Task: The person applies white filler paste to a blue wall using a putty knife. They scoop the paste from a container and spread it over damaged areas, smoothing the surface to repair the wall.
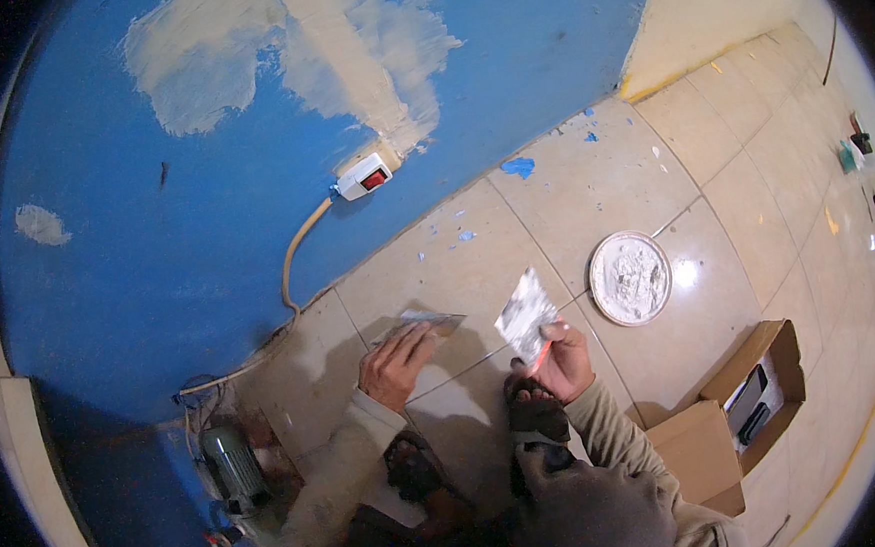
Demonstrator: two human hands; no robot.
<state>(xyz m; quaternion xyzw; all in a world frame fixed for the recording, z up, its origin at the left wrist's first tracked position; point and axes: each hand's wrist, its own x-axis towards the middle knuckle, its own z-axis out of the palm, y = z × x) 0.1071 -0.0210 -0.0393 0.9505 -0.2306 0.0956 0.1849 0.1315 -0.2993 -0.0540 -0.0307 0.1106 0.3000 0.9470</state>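
My left hand (396,366) grips a metal scraper (438,319), its flat blade held low over the tiles. To its right, my right hand (565,361) holds a putty knife (526,313) by a red handle, its broad blade smeared grey and white and angled upward. The two blades are apart. Just beyond my right hand, a round white tub or lid (630,277) of white paste sits on the floor. My feet in dark sandals show below my hands.
Ahead is a blue wall (206,258) with putty patches and a switch box (364,178) on a cable. Paint flakes (518,167) lie on the tiled floor (713,196). A motor pump (231,462) stands at left, an open cardboard box (698,438) at right, small items at far right.
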